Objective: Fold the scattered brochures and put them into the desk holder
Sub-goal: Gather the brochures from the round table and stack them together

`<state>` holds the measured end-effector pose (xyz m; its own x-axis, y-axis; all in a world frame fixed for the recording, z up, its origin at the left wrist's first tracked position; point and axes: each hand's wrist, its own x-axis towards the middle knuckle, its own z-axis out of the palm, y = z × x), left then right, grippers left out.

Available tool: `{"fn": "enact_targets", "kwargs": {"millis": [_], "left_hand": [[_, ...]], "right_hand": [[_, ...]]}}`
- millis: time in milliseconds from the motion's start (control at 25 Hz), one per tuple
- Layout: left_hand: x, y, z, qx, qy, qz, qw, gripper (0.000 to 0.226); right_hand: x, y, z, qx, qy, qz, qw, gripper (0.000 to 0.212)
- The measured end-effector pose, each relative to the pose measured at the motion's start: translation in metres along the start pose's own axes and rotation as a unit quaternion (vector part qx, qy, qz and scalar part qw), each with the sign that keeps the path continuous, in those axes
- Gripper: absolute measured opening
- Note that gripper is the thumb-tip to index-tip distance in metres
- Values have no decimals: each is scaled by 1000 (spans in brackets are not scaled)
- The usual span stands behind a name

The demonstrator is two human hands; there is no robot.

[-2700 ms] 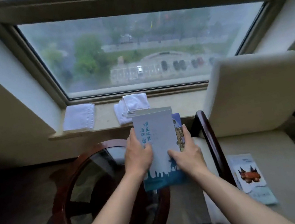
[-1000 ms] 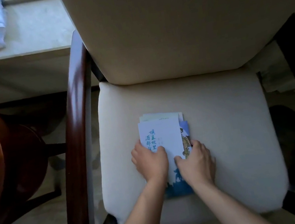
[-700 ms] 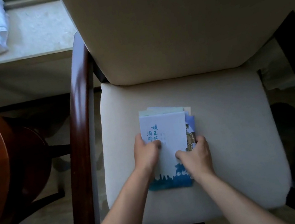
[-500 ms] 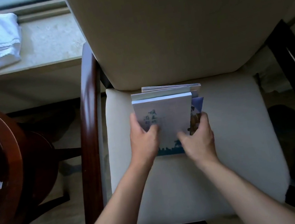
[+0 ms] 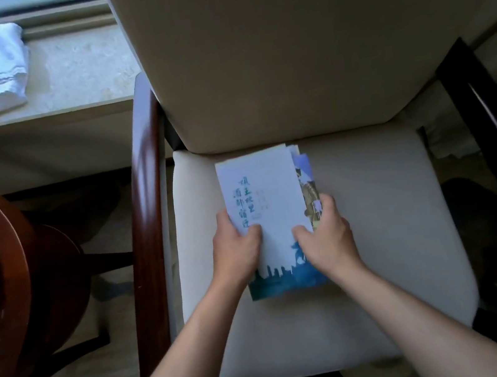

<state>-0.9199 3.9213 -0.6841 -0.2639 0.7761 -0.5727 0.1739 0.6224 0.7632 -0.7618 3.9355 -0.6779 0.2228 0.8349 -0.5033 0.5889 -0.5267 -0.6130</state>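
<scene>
Now the stack of brochures (image 5: 266, 215) sits flatter than half a second ago — then its far edge was tipped up toward the chair back; I read it as lowered again over the seat cushion (image 5: 383, 198), near its middle. My left hand (image 5: 236, 251) is clamped on the stack's left edge, thumb over the cover; my right hand (image 5: 326, 241) grips the right edge likewise. Gathering looks done — no desk holder in view, so stowing remains.
</scene>
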Motion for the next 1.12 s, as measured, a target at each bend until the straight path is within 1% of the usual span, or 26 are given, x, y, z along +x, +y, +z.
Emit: {"fn": "enact_targets", "kwargs": {"millis": [40,80,120,160,200,240,280,320,400,520,600,680,720,760,800,840,880,920,960,1040,1120], "left_hand": [[-3,-6,2,43,-10,-22,999,30],[-7,-12,5,100,-14,-26,995,37],[-9,-20,8,172,-16,-10,985,51],[-10,-28,10,251,-26,19,967,70],[-10,-34,12,332,-42,61,940,85],[-6,-38,12,404,-64,108,906,93],[-1,-40,13,454,-94,142,875,95],[3,-41,13,484,-120,156,852,93],[11,-44,15,515,-145,149,831,87],[27,-38,19,535,-157,132,819,81],[43,-31,22,552,-156,128,809,84],[49,-24,21,563,-168,125,799,88],[45,-23,20,544,-170,118,813,89],[39,-25,20,500,-157,113,844,91],[31,-25,20,436,-134,101,884,92],[23,-26,21,359,-100,82,924,95],[19,-26,25,289,-60,62,953,95],[17,-26,29,235,-21,41,971,93],[16,-26,34,190,13,16,982,84],[19,-23,39,92,60,-53,993,59],[25,-22,34,-5,54,-140,989,47]], "right_hand": [[-5,6,4,-34,-26,34,998,55],[-9,13,7,-79,-43,49,995,63],[-12,20,11,-141,-43,36,988,72],[-14,24,15,-210,-32,-6,977,83],[-15,27,18,-266,-34,-68,961,94],[-14,30,21,-310,-63,-125,940,102],[-12,34,25,-345,-101,-169,918,105],[-10,38,28,-368,-134,-195,899,106],[-4,45,33,-393,-158,-198,884,105],[7,41,41,-397,-154,-188,885,105],[20,34,47,-392,-143,-180,891,106],[25,26,47,-386,-151,-178,892,106],[23,24,44,-371,-153,-178,898,106],[20,24,40,-336,-141,-175,915,107],[15,25,36,-276,-109,-152,943,108],[11,26,32,-211,-64,-107,970,109],[9,28,29,-155,-16,-59,986,107],[9,30,27,-122,13,-23,992,101],[10,32,26,-120,19,0,993,93],[11,35,27,-111,6,33,993,82],[16,33,24,-88,-10,72,993,78]]}}
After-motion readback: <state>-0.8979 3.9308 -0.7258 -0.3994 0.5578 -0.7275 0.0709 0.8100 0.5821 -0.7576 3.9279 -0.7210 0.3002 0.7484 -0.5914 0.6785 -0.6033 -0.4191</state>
